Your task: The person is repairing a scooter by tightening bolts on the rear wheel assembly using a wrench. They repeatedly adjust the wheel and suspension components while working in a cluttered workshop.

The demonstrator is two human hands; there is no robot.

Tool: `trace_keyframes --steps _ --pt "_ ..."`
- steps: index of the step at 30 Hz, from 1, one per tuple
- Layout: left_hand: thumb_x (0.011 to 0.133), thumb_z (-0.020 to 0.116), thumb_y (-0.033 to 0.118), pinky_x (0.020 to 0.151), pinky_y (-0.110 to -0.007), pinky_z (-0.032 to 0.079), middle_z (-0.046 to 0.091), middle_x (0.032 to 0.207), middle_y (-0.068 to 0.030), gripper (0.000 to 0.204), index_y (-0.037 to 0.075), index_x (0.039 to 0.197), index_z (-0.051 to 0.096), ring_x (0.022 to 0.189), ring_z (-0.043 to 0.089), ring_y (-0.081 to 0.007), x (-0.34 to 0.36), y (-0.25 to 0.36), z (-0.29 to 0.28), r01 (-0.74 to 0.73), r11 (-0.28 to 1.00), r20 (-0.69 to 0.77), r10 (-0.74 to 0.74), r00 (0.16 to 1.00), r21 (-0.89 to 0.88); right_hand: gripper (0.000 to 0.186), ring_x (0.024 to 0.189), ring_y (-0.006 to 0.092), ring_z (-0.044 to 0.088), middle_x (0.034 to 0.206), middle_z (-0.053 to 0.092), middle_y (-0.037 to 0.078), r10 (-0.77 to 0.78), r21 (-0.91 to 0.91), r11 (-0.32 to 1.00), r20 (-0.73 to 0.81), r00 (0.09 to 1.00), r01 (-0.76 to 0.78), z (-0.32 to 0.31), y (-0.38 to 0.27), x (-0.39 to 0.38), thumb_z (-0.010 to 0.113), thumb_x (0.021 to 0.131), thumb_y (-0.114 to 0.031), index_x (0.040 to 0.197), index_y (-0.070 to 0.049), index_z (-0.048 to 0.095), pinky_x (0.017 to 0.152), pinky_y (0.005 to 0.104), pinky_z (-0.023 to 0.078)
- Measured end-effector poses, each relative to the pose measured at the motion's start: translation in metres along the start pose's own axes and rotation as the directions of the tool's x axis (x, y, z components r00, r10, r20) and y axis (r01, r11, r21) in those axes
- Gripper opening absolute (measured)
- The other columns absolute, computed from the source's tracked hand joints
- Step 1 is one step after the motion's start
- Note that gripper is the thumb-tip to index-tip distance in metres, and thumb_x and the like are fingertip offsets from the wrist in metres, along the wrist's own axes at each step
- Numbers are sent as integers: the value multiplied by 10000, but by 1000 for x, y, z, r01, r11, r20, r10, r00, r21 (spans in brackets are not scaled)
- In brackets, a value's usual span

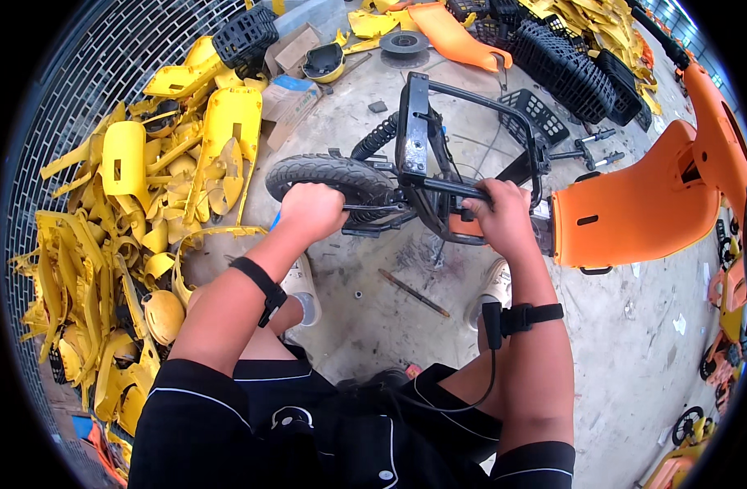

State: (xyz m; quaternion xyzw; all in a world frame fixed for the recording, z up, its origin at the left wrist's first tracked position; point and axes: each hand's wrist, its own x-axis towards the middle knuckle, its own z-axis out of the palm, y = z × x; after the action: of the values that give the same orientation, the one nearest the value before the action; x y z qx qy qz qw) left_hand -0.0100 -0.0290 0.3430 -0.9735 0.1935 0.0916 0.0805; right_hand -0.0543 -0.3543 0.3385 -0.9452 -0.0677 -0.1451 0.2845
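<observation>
The person's left grip [313, 210] is closed around a slim metal tool [372, 208] beside the black-tyred wheel [329, 171]; the right grip [505, 213] curls around a black frame tube [445, 187]. The orange-and-black scooter [634, 208] is on the concrete floor [341, 342], right of yellow panels [125, 159] heaped along the floor's left edge.

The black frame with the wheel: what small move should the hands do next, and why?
Perhaps a small turn of what looks like a metal tool with the left hand. That fist holds it, pointing toward the frame beside the wheel, while the right hand grips the frame and could steady it. Whether the tool's far end is seated, I cannot tell.
</observation>
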Motion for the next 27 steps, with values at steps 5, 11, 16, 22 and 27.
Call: trace_keyframes --steps 5,11,16,22,27 --pt "846 669 370 729 -441 581 737 791 -152 301 96 768 766 767 732 -328 -6 2 14 2 999 -81 -5 997 -38 279 915 300 617 886 711 90 -27 0 1000 -30 999 27 4 5 -2 817 800 -266 987 -75 739 916 411 374" --pt "829 711 378 695 -443 581 734 789 -134 277 107 808 765 755 726 -320 -13 10 39 48 995 -168 -62 984 -84 274 929 302 618 898 717 99 -10 0 1000 -7 1000 10 2 7 -2 813 803 -262 984 -69 741 924 410 372" --pt "832 709 386 700 -442 581 739 808 -128 274 119 820 769 757 725 -321 -15 6 37 57 995 -163 -70 984 -84 275 945 306 618 907 721 106 -9 16 1000 3 1000 9 1 3 0 801 815 -263 991 -61 739 935 408 361" --pt "848 693 400 698 -453 577 742 827 -123 288 121 830 764 785 724 -320 -7 0 49 23 994 -164 -41 986 -109 268 943 309 617 911 722 106 7 -2 1000 6 1000 -7 -1 -1 -2 799 813 -254 981 -54 740 932 413 364" --pt "874 640 389 728 -504 576 720 837 -218 372 30 855 737 807 714 -409 -38 43 178 225 874 -75 -283 956 -431 302 945 315 622 924 710 113 -78 9 997 -50 996 79 13 2 3 824 782 -245 1005 -60 738 940 436 377"
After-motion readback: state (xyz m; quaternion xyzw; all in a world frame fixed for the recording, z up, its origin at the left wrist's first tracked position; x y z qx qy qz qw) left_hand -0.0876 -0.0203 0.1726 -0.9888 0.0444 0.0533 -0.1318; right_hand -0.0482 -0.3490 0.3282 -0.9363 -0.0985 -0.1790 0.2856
